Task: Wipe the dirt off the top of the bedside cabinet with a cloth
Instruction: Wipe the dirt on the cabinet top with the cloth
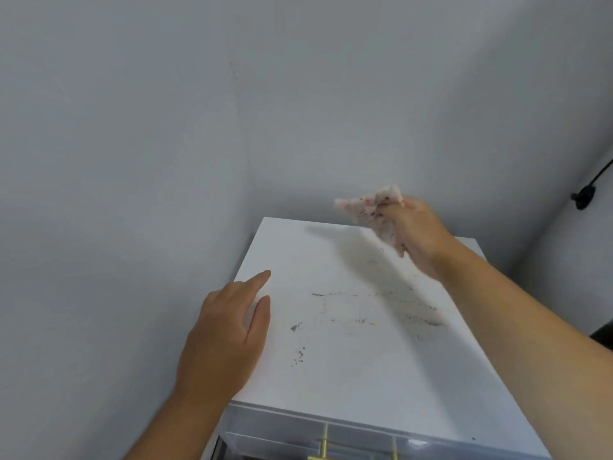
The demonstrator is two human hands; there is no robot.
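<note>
Right hand (414,234) grip on cloth (368,207), above cabinet top (348,376)

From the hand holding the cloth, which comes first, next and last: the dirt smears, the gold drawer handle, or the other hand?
1. Dirt smears: just below the right hand and its cloth, on the cabinet top.
2. Left hand: at the cabinet's left edge.
3. Gold handle: on the front, nearest the camera.

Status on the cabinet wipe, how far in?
Done: little that shows. In hand: the right hand grips a crumpled, stained pale cloth near the far edge of the white bedside cabinet top; the left hand rests at its left edge. Left: grey smudges and specks across the middle.
</note>
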